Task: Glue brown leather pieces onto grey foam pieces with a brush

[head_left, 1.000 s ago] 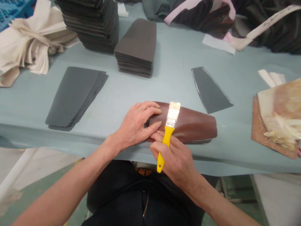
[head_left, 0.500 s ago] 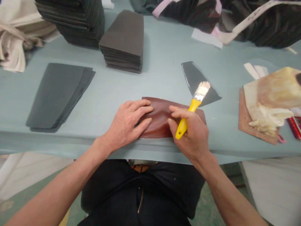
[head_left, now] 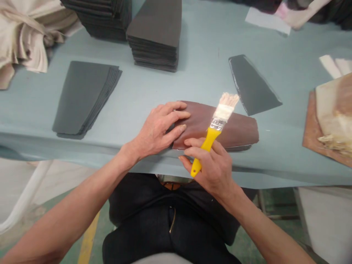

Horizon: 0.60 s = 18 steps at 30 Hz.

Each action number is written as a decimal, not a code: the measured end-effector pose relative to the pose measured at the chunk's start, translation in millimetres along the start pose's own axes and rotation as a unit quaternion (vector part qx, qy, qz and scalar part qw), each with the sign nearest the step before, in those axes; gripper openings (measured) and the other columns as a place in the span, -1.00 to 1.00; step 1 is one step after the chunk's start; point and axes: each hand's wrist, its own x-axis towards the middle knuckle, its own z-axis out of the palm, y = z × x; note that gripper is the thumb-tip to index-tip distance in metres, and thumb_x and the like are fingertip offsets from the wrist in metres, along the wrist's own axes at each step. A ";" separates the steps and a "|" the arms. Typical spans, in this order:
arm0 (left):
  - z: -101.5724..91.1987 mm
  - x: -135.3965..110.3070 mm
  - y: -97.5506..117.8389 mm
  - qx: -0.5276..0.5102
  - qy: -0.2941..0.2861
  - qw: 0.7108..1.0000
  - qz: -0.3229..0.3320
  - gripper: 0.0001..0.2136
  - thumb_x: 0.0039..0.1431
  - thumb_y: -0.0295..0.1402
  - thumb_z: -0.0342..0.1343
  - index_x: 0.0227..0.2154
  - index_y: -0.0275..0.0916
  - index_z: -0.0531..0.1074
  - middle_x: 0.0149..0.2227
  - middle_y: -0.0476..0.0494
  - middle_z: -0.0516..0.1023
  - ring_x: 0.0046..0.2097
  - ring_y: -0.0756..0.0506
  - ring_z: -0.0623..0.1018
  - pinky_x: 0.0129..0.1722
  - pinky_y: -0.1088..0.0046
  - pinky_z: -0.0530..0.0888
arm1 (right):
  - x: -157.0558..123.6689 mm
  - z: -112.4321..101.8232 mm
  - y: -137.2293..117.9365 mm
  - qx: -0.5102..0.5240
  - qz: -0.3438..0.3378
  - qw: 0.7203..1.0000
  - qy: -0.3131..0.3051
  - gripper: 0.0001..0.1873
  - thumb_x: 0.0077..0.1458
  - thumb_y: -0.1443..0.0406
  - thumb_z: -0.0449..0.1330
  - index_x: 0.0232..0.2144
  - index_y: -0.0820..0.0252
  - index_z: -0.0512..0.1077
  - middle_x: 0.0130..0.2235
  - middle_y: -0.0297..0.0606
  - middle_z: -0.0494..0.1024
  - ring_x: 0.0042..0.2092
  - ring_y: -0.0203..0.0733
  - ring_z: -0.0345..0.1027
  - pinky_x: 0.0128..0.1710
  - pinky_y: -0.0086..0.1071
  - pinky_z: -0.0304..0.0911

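A brown leather piece (head_left: 233, 130) lies near the front edge of the pale blue table (head_left: 198, 79). My left hand (head_left: 159, 128) rests flat on its left end, fingers spread and pressing down. My right hand (head_left: 211, 165) is closed round the yellow handle of a paint brush (head_left: 217, 123). The brush's pale bristles point up and right, above the leather. A dark grey tapered piece (head_left: 251, 86) lies just beyond the leather to the right.
A fanned pile of dark grey sheets (head_left: 82, 97) lies at the left. Taller stacks (head_left: 156, 33) stand behind. Cream cloth (head_left: 27, 33) is bunched at far left. A brown board with glue-smeared material (head_left: 330, 117) sits at the right edge.
My right hand pulled the brush back from the grey piece toward me, over the leather's near edge. The left hand stayed pressed on the leather. The camera view shifted.
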 end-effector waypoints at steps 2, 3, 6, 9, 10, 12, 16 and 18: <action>0.5 0.3 -1.7 -0.010 0.002 1.000 0.001 -0.66 0.54 -0.19 0.00 0.18 -0.21 0.50 0.35 -0.33 0.50 0.34 -0.24 0.51 0.34 0.09 0.40 | 0.3 0.6 -0.6 -0.016 -0.008 1.000 -0.008 -0.72 0.26 0.44 0.31 -0.12 0.04 0.33 -0.11 -0.29 0.72 -0.09 -0.14 0.63 -0.02 -0.27 0.40; 0.6 0.4 -2.3 -0.014 0.006 1.000 0.001 -0.66 0.54 -0.19 -0.01 0.18 -0.23 0.50 0.35 -0.34 0.51 0.34 -0.24 0.51 0.34 0.10 0.40 | 0.0 0.2 -0.8 -0.019 -0.012 1.000 -0.010 -0.72 0.26 0.44 0.31 -0.13 0.04 0.33 -0.11 -0.29 0.72 -0.10 -0.14 0.63 -0.05 -0.27 0.39; 0.8 0.6 -2.9 -0.019 0.010 1.000 0.000 -0.66 0.54 -0.20 -0.01 0.17 -0.24 0.51 0.34 -0.35 0.52 0.34 -0.22 0.51 0.34 0.12 0.40 | -0.8 -1.3 -1.0 -0.002 -0.022 1.000 -0.007 -0.71 0.26 0.44 0.34 -0.13 0.05 0.33 -0.12 -0.29 0.72 -0.14 -0.16 0.62 -0.10 -0.28 0.39; 0.9 0.9 -3.0 -0.022 0.003 1.000 -0.001 -0.67 0.55 -0.23 -0.04 0.17 -0.22 0.50 0.35 -0.33 0.51 0.36 -0.22 0.50 0.36 0.11 0.39 | 0.4 0.3 -1.4 0.014 -0.022 1.000 -0.009 -0.71 0.26 0.42 0.36 -0.11 0.07 0.35 -0.07 -0.23 0.72 -0.07 -0.12 0.62 0.00 -0.24 0.43; 1.1 1.0 -3.1 -0.025 0.002 1.000 -0.001 -0.67 0.55 -0.25 -0.05 0.17 -0.21 0.50 0.35 -0.32 0.51 0.36 -0.22 0.49 0.36 0.11 0.39 | 1.2 1.8 -1.8 0.016 -0.018 1.000 -0.012 -0.72 0.26 0.41 0.37 -0.10 0.07 0.36 -0.03 -0.20 0.71 -0.01 -0.09 0.61 0.05 -0.21 0.44; 1.3 1.3 -3.2 -0.028 0.004 1.000 -0.004 -0.67 0.54 -0.29 -0.08 0.16 -0.20 0.51 0.35 -0.30 0.51 0.36 -0.21 0.49 0.37 0.12 0.39 | 2.5 5.5 -3.5 0.021 -0.009 1.000 -0.018 -0.74 0.28 0.39 0.36 -0.09 0.07 0.37 0.04 -0.16 0.70 0.10 -0.04 0.59 0.15 -0.16 0.43; 1.5 1.8 -2.7 -0.022 -0.001 1.000 -0.006 -0.66 0.54 -0.29 -0.10 0.16 -0.16 0.50 0.37 -0.25 0.49 0.38 -0.18 0.48 0.38 0.14 0.38 | -0.1 7.7 -11.4 0.035 -0.018 0.999 -0.028 -0.78 0.30 0.38 0.33 -0.11 0.07 0.37 0.05 -0.18 0.71 0.11 -0.07 0.59 0.16 -0.17 0.47; 1.8 1.6 -2.3 -0.016 -0.003 1.000 -0.004 -0.66 0.54 -0.28 -0.10 0.17 -0.16 0.49 0.37 -0.25 0.49 0.37 -0.18 0.48 0.37 0.14 0.38 | -3.7 3.0 -16.3 0.043 -0.034 0.998 -0.040 -0.80 0.32 0.38 0.32 -0.13 0.07 0.37 0.03 -0.20 0.72 0.09 -0.09 0.61 0.15 -0.17 0.50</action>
